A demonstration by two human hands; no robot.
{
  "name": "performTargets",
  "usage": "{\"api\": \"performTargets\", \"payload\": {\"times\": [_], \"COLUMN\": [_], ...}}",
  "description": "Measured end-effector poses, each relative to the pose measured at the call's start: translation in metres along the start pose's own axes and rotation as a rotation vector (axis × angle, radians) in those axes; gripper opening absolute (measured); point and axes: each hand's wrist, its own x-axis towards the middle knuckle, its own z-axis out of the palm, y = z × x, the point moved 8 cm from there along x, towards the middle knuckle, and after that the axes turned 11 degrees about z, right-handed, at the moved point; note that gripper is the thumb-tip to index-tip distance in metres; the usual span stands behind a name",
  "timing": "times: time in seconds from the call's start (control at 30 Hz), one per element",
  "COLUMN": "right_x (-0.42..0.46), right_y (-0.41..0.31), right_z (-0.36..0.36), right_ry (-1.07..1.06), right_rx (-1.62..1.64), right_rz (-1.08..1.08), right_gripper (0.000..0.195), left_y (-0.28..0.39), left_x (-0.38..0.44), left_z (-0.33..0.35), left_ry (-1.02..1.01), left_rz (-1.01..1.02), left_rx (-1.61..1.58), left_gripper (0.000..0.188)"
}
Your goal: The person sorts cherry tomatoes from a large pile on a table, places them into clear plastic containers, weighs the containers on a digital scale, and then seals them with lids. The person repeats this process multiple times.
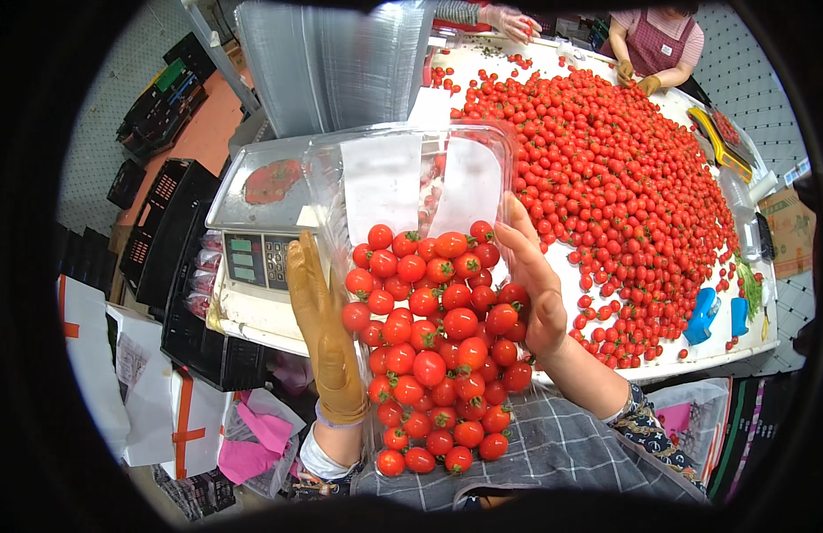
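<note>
A clear plastic container [321,193] full of red cherry tomatoes [445,360] is in front of my body, between my two hands. The tomatoes, some with green calyxes, fill its nearer part, while its far part is bare plastic with white sheets [381,186] showing through. My left hand [328,333], in a tan rubber glove, lies flat along the left side with fingers pointing up. On the right side my bare right hand [541,293] presses with its fingers against the wall. Whether a lid covers the fruit, I cannot tell.
A digital scale [252,260] stands left, a tall stack of clear plastic containers [331,66] behind it. Loose tomatoes [618,173] heap the white table [704,363], with blue tape dispensers [701,316] at its near edge. Co-workers' gloved hands [515,23] are across. Black crates [172,226] sit left.
</note>
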Motion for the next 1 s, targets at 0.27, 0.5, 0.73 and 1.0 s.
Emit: {"api": "performTargets", "payload": {"times": [0.27, 0.5, 0.73, 1.0], "right_x": [-0.021, -0.03, -0.051, -0.054], "right_y": [0.061, 0.085, 0.116, 0.124], "right_z": [-0.002, 0.009, 0.018, 0.025], "right_ry": [0.044, 0.1, 0.151, 0.133], "right_rx": [0.005, 0.021, 0.157, 0.2], "right_rz": [0.383, 0.641, 0.94, 0.962], "right_gripper": [0.068, 0.069, 0.066, 0.059], "left_y": [-0.03, -0.05, -0.069, -0.063], "left_x": [-0.038, -0.067, -0.098, -0.096], "left_z": [-0.018, -0.037, -0.052, -0.05], "left_ry": [0.031, -0.192, -0.067, 0.189], "left_rz": [-0.4, -0.501, -0.731, -0.788], "left_rx": [0.088, -0.037, 0.261, 0.053], "left_gripper": [0.074, 0.071, 0.076, 0.055]}}
